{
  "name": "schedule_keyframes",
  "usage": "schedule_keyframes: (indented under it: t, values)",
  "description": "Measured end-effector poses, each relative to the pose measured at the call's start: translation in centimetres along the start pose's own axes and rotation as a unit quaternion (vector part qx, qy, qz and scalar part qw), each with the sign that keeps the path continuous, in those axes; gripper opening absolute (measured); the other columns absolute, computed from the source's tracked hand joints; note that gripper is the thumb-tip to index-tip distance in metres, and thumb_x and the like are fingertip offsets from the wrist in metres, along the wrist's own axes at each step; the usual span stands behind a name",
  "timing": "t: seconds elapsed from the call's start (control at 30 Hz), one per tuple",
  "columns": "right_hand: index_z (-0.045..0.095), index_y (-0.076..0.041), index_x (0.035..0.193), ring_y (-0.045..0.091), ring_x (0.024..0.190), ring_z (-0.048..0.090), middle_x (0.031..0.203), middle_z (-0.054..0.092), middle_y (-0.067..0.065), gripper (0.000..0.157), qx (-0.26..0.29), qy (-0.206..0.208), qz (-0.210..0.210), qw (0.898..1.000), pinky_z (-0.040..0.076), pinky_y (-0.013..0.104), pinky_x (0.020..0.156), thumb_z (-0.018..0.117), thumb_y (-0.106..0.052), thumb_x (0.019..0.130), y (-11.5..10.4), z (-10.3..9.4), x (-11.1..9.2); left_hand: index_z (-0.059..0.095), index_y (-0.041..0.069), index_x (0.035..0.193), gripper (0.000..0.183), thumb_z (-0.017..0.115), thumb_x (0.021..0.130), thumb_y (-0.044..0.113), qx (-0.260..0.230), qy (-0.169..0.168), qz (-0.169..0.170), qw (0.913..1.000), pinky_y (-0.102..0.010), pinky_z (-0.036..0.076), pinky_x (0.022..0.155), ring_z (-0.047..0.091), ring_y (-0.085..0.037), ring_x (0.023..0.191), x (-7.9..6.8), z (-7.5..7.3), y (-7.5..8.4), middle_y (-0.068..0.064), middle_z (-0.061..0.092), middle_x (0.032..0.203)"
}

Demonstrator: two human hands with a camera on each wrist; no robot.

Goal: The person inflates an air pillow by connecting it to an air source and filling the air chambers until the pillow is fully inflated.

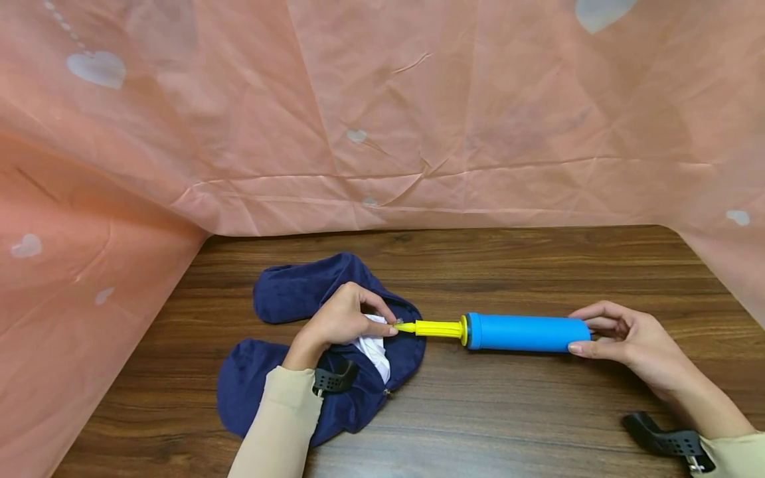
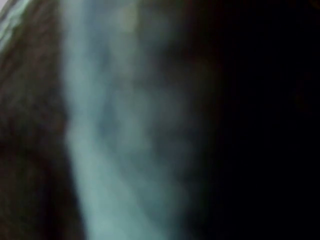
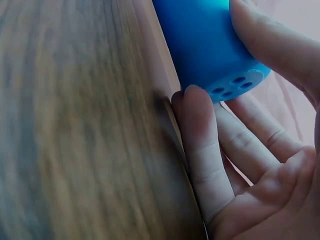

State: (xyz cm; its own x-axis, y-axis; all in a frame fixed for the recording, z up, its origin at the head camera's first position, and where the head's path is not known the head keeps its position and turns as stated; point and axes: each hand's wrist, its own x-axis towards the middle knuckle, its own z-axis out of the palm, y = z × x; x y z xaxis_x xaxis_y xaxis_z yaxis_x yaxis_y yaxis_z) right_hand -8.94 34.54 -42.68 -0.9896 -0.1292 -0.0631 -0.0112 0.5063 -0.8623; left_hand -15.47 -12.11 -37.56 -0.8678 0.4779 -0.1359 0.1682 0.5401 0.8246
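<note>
Left grip (image 1: 346, 317) pinches at yellow nozzle (image 1: 408, 327), right grip (image 1: 636, 345) pinches blue pump (image 1: 526, 332), sleeve (image 1: 279, 415) overlapping navy cushion (image 1: 299, 292)

The pump (image 1: 528, 332) was bright blue, its shaft (image 1: 439, 329) and tip (image 1: 406, 327) yellow. The neck pillow (image 1: 343, 273) was plain navy, with white cloth (image 1: 375, 352) showing at its middle. Dark grain streaked the brown table (image 1: 508, 411); beyond its far edge hung a peach curtain (image 1: 508, 99) printed with pale hearts (image 1: 356, 135). My sleeves (image 1: 277, 418) were cream, my wrist straps (image 1: 666, 441) black.

The pillow (image 1: 358, 401) lies on the table (image 1: 508, 411), left of the pump barrel (image 1: 526, 333).
</note>
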Motion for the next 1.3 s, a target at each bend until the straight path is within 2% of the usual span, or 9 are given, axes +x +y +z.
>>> schedule_keyframes:
  t: [0.3,0.5,0.7,0.83,1.07,1.3]
  values:
    - [0.074,-0.020,0.131,-0.003,0.096,0.072,0.110,0.076,-0.029,0.039,0.033,0.020,0.009,0.999,0.056,0.020,0.074,0.078,-0.002,0.096,2.1,-2.7,-0.2,0.087,0.017,0.089,0.006,0.092,0.086,0.018,0.009,0.005,0.003,0.9999,-0.025,0.047,0.061,0.062,-0.012,0.070,-0.1,-0.1,0.1,0.002,0.083,0.093]
    - [0.074,-0.030,0.132,-0.005,0.093,0.072,0.109,0.077,-0.029,0.049,0.066,0.044,0.010,0.997,0.055,0.017,0.074,0.072,0.006,0.098,4.5,-5.1,-0.9,0.087,0.017,0.089,0.005,0.091,0.086,0.018,0.007,0.004,0.002,1.0000,-0.025,0.047,0.062,0.061,-0.012,0.070,-0.2,-0.2,-0.1,0.002,0.083,0.094]
    - [0.071,-0.033,0.133,-0.003,0.092,0.073,0.111,0.077,-0.027,0.059,0.115,0.057,-0.010,0.992,0.054,0.016,0.075,0.066,0.014,0.097,7.0,-7.1,-1.4,0.087,0.020,0.089,0.005,0.091,0.087,0.018,0.010,0.004,0.001,0.9999,-0.025,0.047,0.062,0.061,-0.011,0.071,-0.2,-0.3,-0.1,0.003,0.083,0.095]
    - [0.068,-0.039,0.131,-0.004,0.093,0.072,0.112,0.076,-0.029,0.062,0.089,0.050,-0.005,0.995,0.050,0.012,0.076,0.065,0.013,0.099,8.2,-8.2,-1.5,0.087,0.019,0.090,0.005,0.091,0.087,0.017,0.011,0.004,0.003,0.9999,-0.025,0.047,0.062,0.062,-0.011,0.071,0.0,-0.3,0.0,0.002,0.082,0.095]
    - [0.070,-0.035,0.130,0.002,0.090,0.075,0.110,0.078,-0.027,0.053,0.076,0.035,0.022,0.996,0.056,0.021,0.073,0.068,0.008,0.100,8.3,-7.8,-1.8,0.087,0.018,0.088,0.005,0.092,0.085,0.017,0.014,0.007,0.009,0.9998,-0.025,0.048,0.062,0.063,-0.011,0.073,-0.1,-0.2,-0.1,0.003,0.083,0.093]
    - [0.072,-0.035,0.127,0.005,0.090,0.074,0.108,0.076,-0.031,0.042,0.018,0.011,0.055,0.998,0.057,0.025,0.072,0.072,-0.003,0.101,5.9,-6.0,-2.1,0.088,0.017,0.087,0.006,0.093,0.084,0.017,0.017,0.011,0.014,0.9997,-0.024,0.049,0.060,0.064,-0.011,0.071,0.0,0.2,-0.3,0.003,0.083,0.092]
